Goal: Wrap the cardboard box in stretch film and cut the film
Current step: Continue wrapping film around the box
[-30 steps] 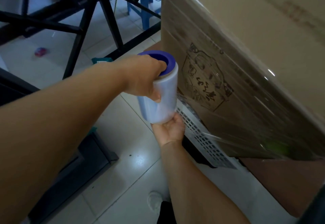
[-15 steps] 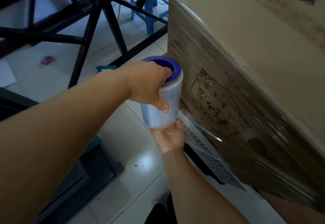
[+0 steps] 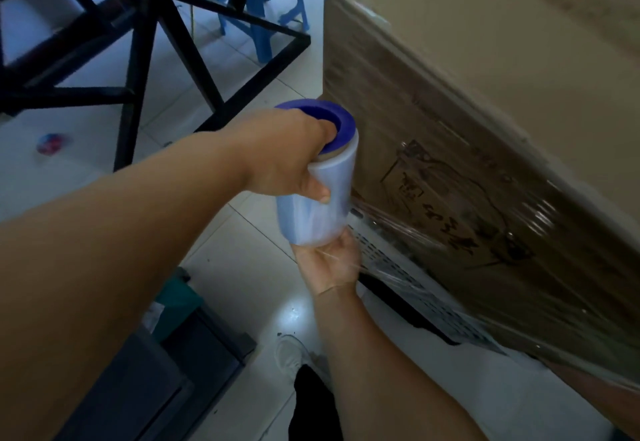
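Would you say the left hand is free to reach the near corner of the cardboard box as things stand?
Probably not at once: the left hand grips the top of the film roll, fingers in its blue core. The way to the cardboard box corner looks open, but it would have to let go first.

A packing or storage workroom, plain and utilitarian rather than homely. The floor is pale glossy ceramic tile [image 3: 242, 267] with dark grout lines. A black metal table frame with crossed braces [image 3: 145, 60] stands at the upper left, and a blue metal stool [image 3: 259, 8] sits behind it. A large brown cardboard box wrapped in clear film [image 3: 485, 129] fills the right side — shipping goods. A dark grey plastic crate [image 3: 156, 388] rests on the floor at lower left, and a white perforated panel [image 3: 408, 288] lies beneath the box.
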`<action>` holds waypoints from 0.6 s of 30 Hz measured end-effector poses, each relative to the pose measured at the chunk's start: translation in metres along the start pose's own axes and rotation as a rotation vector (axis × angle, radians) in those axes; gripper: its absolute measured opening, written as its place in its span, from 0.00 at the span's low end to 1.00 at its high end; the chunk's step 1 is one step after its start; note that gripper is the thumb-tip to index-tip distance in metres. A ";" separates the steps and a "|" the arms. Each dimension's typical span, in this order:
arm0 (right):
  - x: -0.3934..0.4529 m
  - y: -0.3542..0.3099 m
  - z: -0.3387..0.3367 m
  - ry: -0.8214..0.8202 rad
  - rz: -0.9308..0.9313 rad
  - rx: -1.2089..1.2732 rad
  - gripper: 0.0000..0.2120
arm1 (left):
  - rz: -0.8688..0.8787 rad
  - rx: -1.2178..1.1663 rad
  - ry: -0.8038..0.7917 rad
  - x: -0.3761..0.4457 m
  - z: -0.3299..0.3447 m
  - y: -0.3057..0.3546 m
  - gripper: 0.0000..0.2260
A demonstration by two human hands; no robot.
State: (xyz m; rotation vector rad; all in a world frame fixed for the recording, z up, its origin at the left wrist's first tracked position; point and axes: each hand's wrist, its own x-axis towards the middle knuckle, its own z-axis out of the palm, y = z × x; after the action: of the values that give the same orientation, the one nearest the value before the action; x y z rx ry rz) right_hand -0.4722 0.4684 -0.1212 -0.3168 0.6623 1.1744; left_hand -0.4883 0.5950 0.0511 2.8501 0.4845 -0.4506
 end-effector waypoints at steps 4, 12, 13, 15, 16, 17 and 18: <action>0.005 0.004 0.009 0.031 -0.115 0.059 0.21 | 0.061 0.043 0.018 0.011 -0.005 -0.003 0.23; -0.018 0.040 0.009 0.246 -0.194 0.195 0.13 | 0.095 0.129 0.002 0.015 -0.007 -0.010 0.23; -0.019 0.044 0.010 0.272 -0.202 0.191 0.13 | 0.095 0.135 0.009 0.015 -0.007 -0.010 0.22; -0.019 0.049 0.013 0.303 -0.212 0.149 0.14 | 0.098 0.139 0.019 0.016 -0.008 -0.011 0.22; -0.018 0.051 0.014 0.314 -0.218 0.128 0.15 | 0.099 0.136 0.018 0.016 -0.009 -0.011 0.22; -0.018 0.051 0.015 0.304 -0.223 0.118 0.15 | 0.100 0.133 0.018 0.017 -0.009 -0.011 0.22; -0.018 0.051 0.014 0.277 -0.228 0.124 0.14 | 0.103 0.134 0.019 0.018 -0.010 -0.011 0.22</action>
State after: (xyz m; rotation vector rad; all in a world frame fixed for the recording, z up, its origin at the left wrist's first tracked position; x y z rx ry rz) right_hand -0.5190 0.4823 -0.0937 -0.4424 0.9121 0.8743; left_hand -0.4737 0.6130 0.0523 2.9932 0.3194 -0.4529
